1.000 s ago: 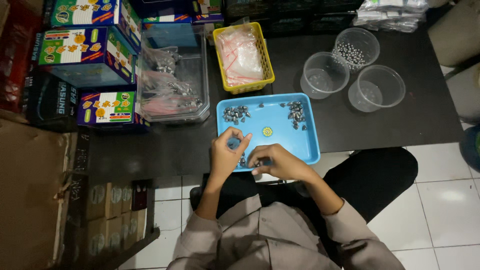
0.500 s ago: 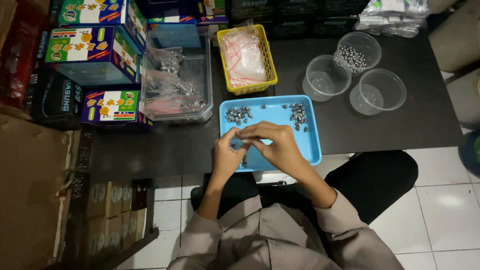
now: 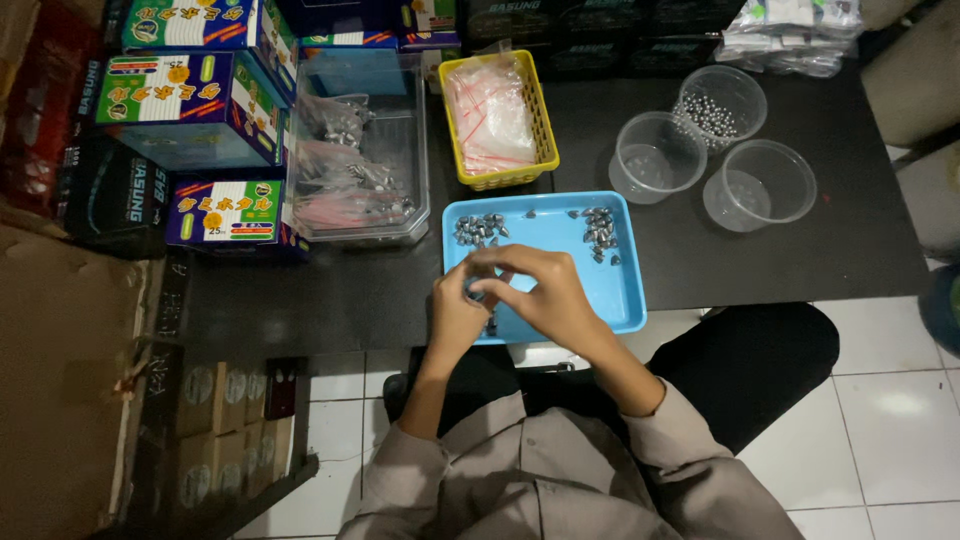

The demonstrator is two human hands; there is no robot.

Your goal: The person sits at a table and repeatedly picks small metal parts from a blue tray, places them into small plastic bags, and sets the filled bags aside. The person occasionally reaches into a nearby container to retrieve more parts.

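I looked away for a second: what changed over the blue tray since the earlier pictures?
The right hand moved left to meet the left hand over the blue tray, covering the small yellow piece. The grey weights, yellow basket and clear cups stayed put.

Single head camera, high above, facing straight down at black table (image 3: 780,260), lap.

Yellow basket (image 3: 548,150) of bags – three clear tubs (image 3: 758,185) – colourful boxes (image 3: 190,100)
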